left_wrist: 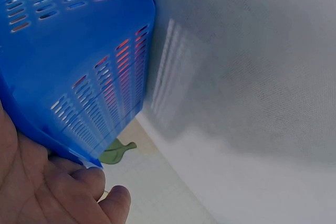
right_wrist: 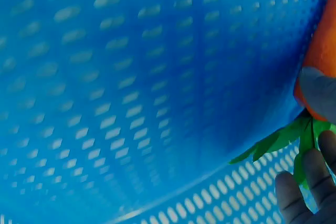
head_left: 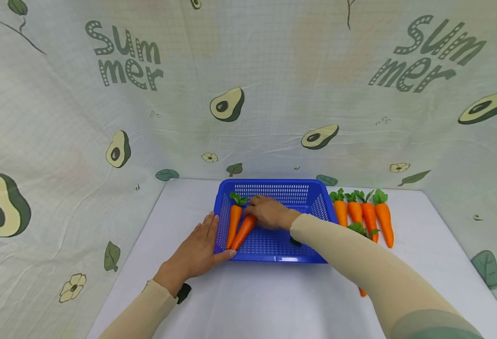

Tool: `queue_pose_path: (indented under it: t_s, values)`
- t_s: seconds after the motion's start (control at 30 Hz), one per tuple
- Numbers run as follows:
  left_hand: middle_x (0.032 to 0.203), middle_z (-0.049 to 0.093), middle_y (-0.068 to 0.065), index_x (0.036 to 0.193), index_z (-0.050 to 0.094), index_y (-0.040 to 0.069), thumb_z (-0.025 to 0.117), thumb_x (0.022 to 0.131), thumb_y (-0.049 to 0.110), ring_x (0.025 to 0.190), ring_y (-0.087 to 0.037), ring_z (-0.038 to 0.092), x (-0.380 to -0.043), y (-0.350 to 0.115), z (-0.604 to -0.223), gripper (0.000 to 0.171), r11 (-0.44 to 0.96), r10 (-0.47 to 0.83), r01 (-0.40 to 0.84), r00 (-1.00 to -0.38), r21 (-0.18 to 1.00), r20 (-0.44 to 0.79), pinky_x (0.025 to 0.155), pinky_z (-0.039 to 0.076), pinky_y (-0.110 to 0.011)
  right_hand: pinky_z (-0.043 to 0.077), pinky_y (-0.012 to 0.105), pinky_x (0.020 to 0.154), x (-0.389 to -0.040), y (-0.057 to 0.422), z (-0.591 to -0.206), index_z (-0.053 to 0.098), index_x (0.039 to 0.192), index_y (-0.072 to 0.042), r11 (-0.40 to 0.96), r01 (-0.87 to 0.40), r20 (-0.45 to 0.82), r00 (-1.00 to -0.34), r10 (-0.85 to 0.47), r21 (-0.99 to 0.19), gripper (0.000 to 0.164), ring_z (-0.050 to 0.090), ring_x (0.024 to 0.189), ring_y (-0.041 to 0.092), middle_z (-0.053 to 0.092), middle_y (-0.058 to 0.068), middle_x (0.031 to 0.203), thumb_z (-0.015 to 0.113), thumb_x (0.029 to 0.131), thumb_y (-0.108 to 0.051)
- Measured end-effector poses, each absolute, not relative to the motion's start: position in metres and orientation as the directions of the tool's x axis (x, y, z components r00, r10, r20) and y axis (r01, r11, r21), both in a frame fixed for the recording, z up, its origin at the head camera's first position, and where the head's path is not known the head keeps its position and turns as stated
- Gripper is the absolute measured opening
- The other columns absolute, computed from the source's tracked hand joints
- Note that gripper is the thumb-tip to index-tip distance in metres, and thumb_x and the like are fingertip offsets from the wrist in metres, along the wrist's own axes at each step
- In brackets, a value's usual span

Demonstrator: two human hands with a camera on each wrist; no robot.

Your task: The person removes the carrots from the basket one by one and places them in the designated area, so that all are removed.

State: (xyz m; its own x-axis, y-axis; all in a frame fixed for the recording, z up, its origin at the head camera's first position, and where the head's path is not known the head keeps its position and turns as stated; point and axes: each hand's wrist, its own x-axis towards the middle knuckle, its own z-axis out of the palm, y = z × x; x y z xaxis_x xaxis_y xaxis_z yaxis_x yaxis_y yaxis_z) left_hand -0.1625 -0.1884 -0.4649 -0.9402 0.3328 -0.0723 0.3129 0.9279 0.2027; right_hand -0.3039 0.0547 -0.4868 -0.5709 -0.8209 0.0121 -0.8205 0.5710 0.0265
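A blue perforated plastic basket (head_left: 269, 258) stands on the white table. Inside it, at the left end, lies an orange carrot (head_left: 234, 223) with green leaves. My right hand (head_left: 269, 213) reaches into the basket and grips a second carrot (head_left: 245, 233) near its leafy top; this one slants beside the first, tip toward the near left corner. In the right wrist view the thumb presses on the carrot (right_wrist: 323, 51), and the fingers are by its green leaves (right_wrist: 283, 140). My left hand (head_left: 195, 249) rests against the basket's left rim, fingers straight, thumb on the front corner.
Several carrots (head_left: 384, 221) lie in a row right of the basket, leaves toward the back. Another carrot (head_left: 362, 292) is mostly hidden under the right forearm. A patterned cloth (head_left: 274, 70) hangs behind the table (head_left: 248, 301).
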Motion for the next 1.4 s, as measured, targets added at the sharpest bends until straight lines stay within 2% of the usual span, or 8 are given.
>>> queue_pose_path:
  t_s: [0.33,0.53,0.63,0.73,0.83,0.93,1.1,1.4]
  values:
    - [0.165,0.004,-0.015,0.157,0.005,0.004,0.031,0.081,0.087,0.152,-0.031,0.015,-0.162,-0.189,-0.466,0.115,0.926,0.325,0.298,-0.941,0.231,-0.091,0.122,0.019,-0.049,0.045,0.051,0.098,-0.301,0.084,-0.456,0.069,0.113,-0.026,0.603,-0.798,0.072,-0.601,-0.796,0.001,0.031,0.046,0.118,0.029,0.057,0.005,0.128,0.076,0.085,-0.034]
    - [0.165,0.002,-0.014,0.157,0.003,0.006,0.03,0.08,0.089,0.152,-0.031,0.014,-0.162,-0.19,-0.467,0.116,0.929,0.318,0.288,-0.943,0.231,-0.102,0.122,0.018,-0.048,0.043,0.057,0.099,-0.292,0.102,-0.435,0.068,0.115,-0.026,0.624,-0.781,0.081,-0.623,-0.778,-0.014,0.034,0.047,0.126,0.033,0.057,0.006,0.133,0.076,0.084,-0.038]
    - [0.165,0.001,-0.014,0.157,0.003,0.006,0.03,0.08,0.088,0.152,-0.031,0.014,-0.162,-0.189,-0.466,0.116,0.929,0.315,0.285,-0.943,0.238,-0.102,0.122,0.017,-0.049,0.044,0.055,0.097,-0.289,0.11,-0.427,0.065,0.115,-0.026,0.654,-0.755,0.057,-0.655,-0.753,-0.049,0.035,0.053,0.118,0.029,0.061,0.002,0.125,0.076,0.083,-0.036]
    - [0.165,0.001,-0.014,0.157,0.003,0.006,0.031,0.08,0.088,0.152,-0.031,0.014,-0.162,-0.189,-0.466,0.116,0.927,0.316,0.285,-0.944,0.243,-0.099,0.122,0.018,-0.049,0.046,0.051,0.092,-0.287,0.117,-0.419,0.063,0.113,-0.025,0.675,-0.729,0.041,-0.682,-0.73,-0.109,0.034,0.06,0.1,0.021,0.066,-0.004,0.109,0.077,0.082,-0.032]
    - [0.165,0.002,-0.015,0.157,0.004,0.005,0.032,0.08,0.087,0.151,-0.033,0.015,-0.162,-0.189,-0.466,0.116,0.926,0.317,0.287,-0.944,0.246,-0.093,0.122,0.019,-0.05,0.047,0.046,0.086,-0.284,0.123,-0.411,0.061,0.111,-0.025,0.691,-0.705,0.026,-0.703,-0.711,-0.157,0.033,0.06,0.083,0.012,0.068,-0.009,0.097,0.076,0.082,-0.03]
    - [0.165,0.003,-0.016,0.157,0.005,0.005,0.034,0.08,0.086,0.151,-0.034,0.016,-0.161,-0.188,-0.465,0.116,0.926,0.317,0.288,-0.944,0.244,-0.089,0.121,0.019,-0.05,0.048,0.039,0.08,-0.281,0.129,-0.405,0.06,0.113,-0.026,0.713,-0.673,0.008,-0.728,-0.685,-0.199,0.034,0.057,0.077,0.01,0.067,-0.009,0.096,0.075,0.084,-0.033]
    - [0.165,0.004,-0.017,0.157,0.007,0.004,0.037,0.081,0.085,0.151,-0.035,0.017,-0.161,-0.188,-0.463,0.115,0.923,0.32,0.291,-0.944,0.253,-0.08,0.121,0.02,-0.051,0.049,0.032,0.073,-0.275,0.137,-0.396,0.059,0.116,-0.025,0.752,-0.6,-0.013,-0.78,-0.626,-0.273,0.04,0.056,0.078,0.014,0.065,-0.005,0.102,0.076,0.083,-0.039]
    - [0.165,0.002,-0.015,0.157,0.003,0.006,0.034,0.08,0.087,0.151,-0.034,0.017,-0.163,-0.187,-0.465,0.117,0.923,0.317,0.286,-0.945,0.255,-0.085,0.121,0.019,-0.05,0.053,0.042,0.086,-0.272,0.151,-0.391,0.061,0.12,-0.023,0.782,-0.506,0.039,-0.847,-0.53,-0.364,0.045,0.061,0.098,0.022,0.06,0.003,0.12,0.079,0.081,-0.039]
